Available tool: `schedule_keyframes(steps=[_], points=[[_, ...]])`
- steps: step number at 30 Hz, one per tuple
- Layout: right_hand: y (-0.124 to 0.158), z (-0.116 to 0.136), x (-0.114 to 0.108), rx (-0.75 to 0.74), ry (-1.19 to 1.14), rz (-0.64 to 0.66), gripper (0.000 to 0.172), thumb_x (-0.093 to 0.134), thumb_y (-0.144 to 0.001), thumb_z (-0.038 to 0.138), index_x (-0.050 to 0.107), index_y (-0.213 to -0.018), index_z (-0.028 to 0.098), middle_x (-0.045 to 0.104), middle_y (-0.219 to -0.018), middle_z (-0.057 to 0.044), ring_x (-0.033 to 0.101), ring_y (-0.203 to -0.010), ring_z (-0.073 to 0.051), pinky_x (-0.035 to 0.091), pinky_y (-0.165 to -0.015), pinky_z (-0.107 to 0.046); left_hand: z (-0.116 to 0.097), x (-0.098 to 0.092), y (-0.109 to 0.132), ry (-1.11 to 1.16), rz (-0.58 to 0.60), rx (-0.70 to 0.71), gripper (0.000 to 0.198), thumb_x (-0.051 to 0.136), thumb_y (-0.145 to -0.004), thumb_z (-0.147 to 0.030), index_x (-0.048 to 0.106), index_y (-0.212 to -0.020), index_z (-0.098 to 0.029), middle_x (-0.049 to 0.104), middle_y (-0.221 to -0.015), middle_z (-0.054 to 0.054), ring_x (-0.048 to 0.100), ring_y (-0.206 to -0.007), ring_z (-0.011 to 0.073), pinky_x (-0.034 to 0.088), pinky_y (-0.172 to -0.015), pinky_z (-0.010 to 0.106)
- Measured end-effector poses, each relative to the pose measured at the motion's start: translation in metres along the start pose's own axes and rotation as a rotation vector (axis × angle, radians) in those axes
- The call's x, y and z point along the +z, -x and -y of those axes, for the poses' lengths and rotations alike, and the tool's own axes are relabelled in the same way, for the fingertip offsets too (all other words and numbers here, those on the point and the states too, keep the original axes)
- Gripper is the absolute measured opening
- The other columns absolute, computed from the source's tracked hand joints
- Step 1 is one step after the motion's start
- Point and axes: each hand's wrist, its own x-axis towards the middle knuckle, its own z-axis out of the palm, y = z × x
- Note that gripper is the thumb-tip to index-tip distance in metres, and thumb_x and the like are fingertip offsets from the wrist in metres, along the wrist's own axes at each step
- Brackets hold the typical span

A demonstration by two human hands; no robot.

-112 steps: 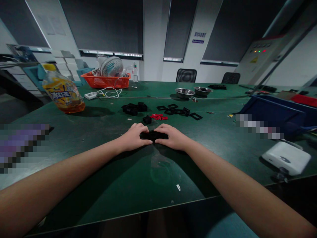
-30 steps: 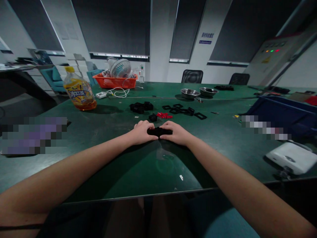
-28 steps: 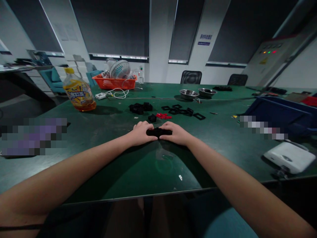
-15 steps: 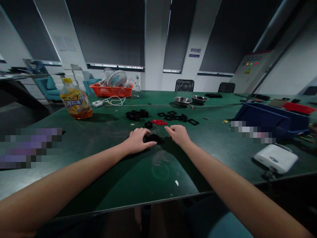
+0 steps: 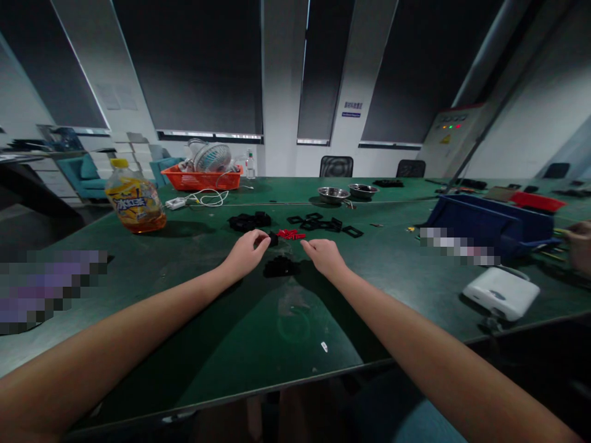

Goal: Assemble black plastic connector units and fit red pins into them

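My left hand [image 5: 245, 252] has its thumb and index finger pinched together at a small black block [image 5: 274, 239], whose left side they cover. Just to its right is a little heap of red pieces [image 5: 290, 234]. My right hand [image 5: 324, 253] is curled closed near them, thumb and index finger pressed together; anything in its grasp is hidden. On the table between and nearer than the hands lies a dark black part [image 5: 279, 266], touched by neither. Farther back are a pile of black blocks [image 5: 249, 221] and several flat black frames [image 5: 353, 231].
The green table [image 5: 231, 344] carries a drink bottle [image 5: 133, 200] and an orange basket [image 5: 201, 179] with a fan on the left. Two metal bowls [image 5: 333, 195] stand farther back. To the right are a blue bin [image 5: 489, 224] and a white case [image 5: 501, 292].
My left hand has let go of the dark black part and moved up and left to the small black block. The right hand stays closed in much the same place. The view has shifted slightly.
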Motion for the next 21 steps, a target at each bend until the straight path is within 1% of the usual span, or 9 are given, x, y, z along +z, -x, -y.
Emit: schedule_keyframes(steps=[2,4,8,10,12,14,17,18,21], points=[[-0.001,-0.001,0.001,0.007,-0.007,0.001,0.049,0.046,-0.089,0.035,0.030,-0.045,0.022,0.035,-0.047,0.002,0.035,-0.053,-0.013,0.022,-0.058,-0.029,-0.001,0.000,-0.016,-0.062,0.027,0.037,0.031,0.042,-0.093,-0.031,0.061,-0.108,-0.012,0.067,-0.109,0.013,0.059,-0.106,0.0230,0.044,-0.097,0.036],[-0.002,-0.003,0.002,0.017,-0.020,-0.002,0.049,0.047,-0.088,0.036,0.030,-0.045,0.022,0.035,-0.047,0.002,0.036,-0.052,-0.013,0.022,-0.058,-0.029,-0.002,0.002,-0.035,-0.133,0.075,0.059,0.031,0.045,-0.091,-0.031,0.064,-0.109,-0.013,0.066,-0.115,0.014,0.057,-0.112,0.0260,0.041,-0.101,0.040],[-0.004,-0.005,0.003,0.054,-0.065,-0.026,0.051,0.050,-0.087,0.036,0.028,-0.043,0.021,0.032,-0.046,0.003,0.031,-0.050,-0.012,0.021,-0.056,-0.029,-0.006,0.010,-0.069,-0.270,0.151,0.071,0.035,0.048,-0.088,-0.029,0.065,-0.116,-0.015,0.063,-0.122,0.016,0.054,-0.117,0.0335,0.041,-0.099,0.048],[-0.003,-0.006,0.002,0.070,-0.100,-0.037,0.052,0.052,-0.086,0.037,0.028,-0.043,0.021,0.031,-0.045,0.004,0.029,-0.049,-0.011,0.021,-0.055,-0.029,-0.009,0.016,-0.082,-0.322,0.184,0.079,0.036,0.047,-0.086,-0.026,0.066,-0.117,-0.018,0.063,-0.125,0.016,0.054,-0.116,0.0343,0.041,-0.098,0.049],[-0.001,-0.007,0.002,0.078,-0.148,-0.048,0.049,0.056,-0.083,0.039,0.031,-0.044,0.021,0.033,-0.046,0.004,0.031,-0.050,-0.011,0.023,-0.054,-0.028,-0.012,0.021,-0.092,-0.364,0.225,0.083,0.035,0.049,-0.084,-0.022,0.069,-0.112,-0.020,0.067,-0.119,0.013,0.058,-0.112,0.0327,0.042,-0.098,0.046],[0.002,-0.009,0.002,0.086,-0.212,-0.066,0.039,0.061,-0.077,0.039,0.038,-0.051,0.021,0.041,-0.051,0.005,0.037,-0.054,-0.012,0.027,-0.055,-0.026,-0.015,0.025,-0.100,-0.392,0.272,0.081,0.033,0.051,-0.080,-0.017,0.072,-0.105,-0.023,0.072,-0.110,0.010,0.062,-0.105,0.0288,0.045,-0.094,0.040],[0.003,-0.012,0.004,0.107,-0.330,-0.075,0.018,0.062,-0.068,0.025,0.045,-0.067,0.022,0.050,-0.063,0.005,0.048,-0.060,-0.012,0.036,-0.057,-0.024,-0.018,0.029,-0.109,-0.415,0.331,0.085,0.034,0.054,-0.074,-0.011,0.075,-0.096,-0.024,0.075,-0.098,0.008,0.067,-0.093,0.0243,0.049,-0.084,0.032],[0.003,-0.013,0.006,0.114,-0.372,-0.069,0.015,0.059,-0.066,0.019,0.045,-0.071,0.022,0.053,-0.066,0.005,0.051,-0.062,-0.012,0.039,-0.059,-0.023,-0.018,0.030,-0.110,-0.421,0.343,0.090,0.033,0.055,-0.073,-0.009,0.076,-0.093,-0.024,0.075,-0.096,0.008,0.068,-0.090,0.0241,0.049,-0.081,0.031],[0.000,-0.018,0.010,0.129,-0.481,-0.042,0.021,0.050,-0.060,0.009,0.043,-0.075,0.022,0.057,-0.076,0.003,0.057,-0.067,-0.011,0.045,-0.063,-0.023,-0.018,0.031,-0.113,-0.441,0.352,0.107,0.029,0.056,-0.072,-0.008,0.076,-0.087,-0.022,0.074,-0.091,0.011,0.068,-0.087,0.0254,0.049,-0.078,0.031]])
